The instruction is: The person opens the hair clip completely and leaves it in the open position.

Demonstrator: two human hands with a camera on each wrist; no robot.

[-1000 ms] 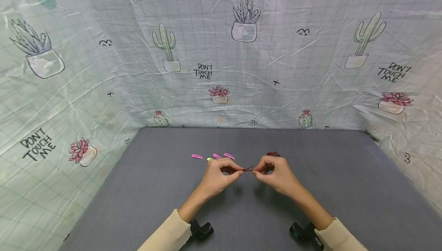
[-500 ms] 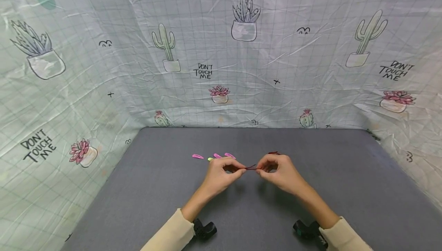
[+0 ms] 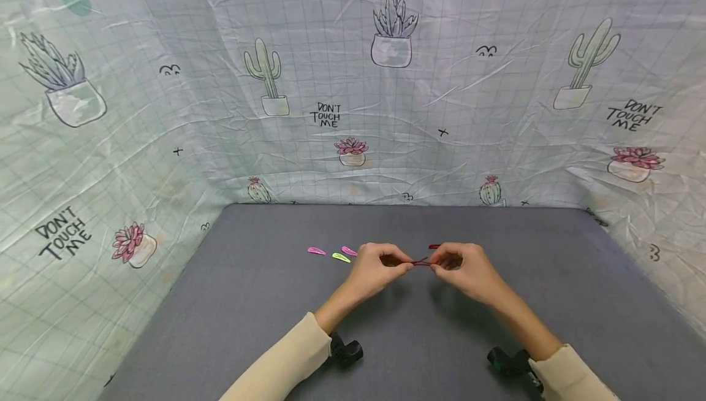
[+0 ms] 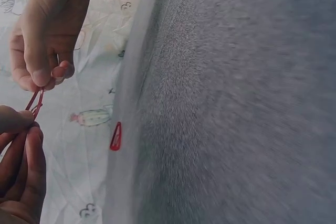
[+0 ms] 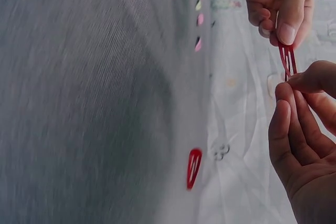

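A red snap hair clip (image 5: 286,60) spans the gap between both hands, held above the grey table. My left hand (image 3: 380,269) pinches one end between thumb and fingers. At the other end, my right hand (image 3: 466,269) pinches it the same way. The clip's strips (image 4: 37,100) stand apart in the left wrist view, so it looks sprung open. On the table just beyond my right hand lies a second red snap clip (image 5: 194,169), partly hidden by that hand in the head view.
Beyond my left hand lie a yellow-green clip (image 3: 341,257), a pink clip (image 3: 316,251) and another pink clip (image 3: 349,251). A third pink clip (image 5: 198,44) shows in the right wrist view. Patterned sheeting (image 3: 353,82) borders the grey table (image 3: 265,303) at the back and sides.
Both hands have shifted to the right with the red hair clip between them. The yellow-green clip has come into fuller view, while my left hand now covers one pink clip.
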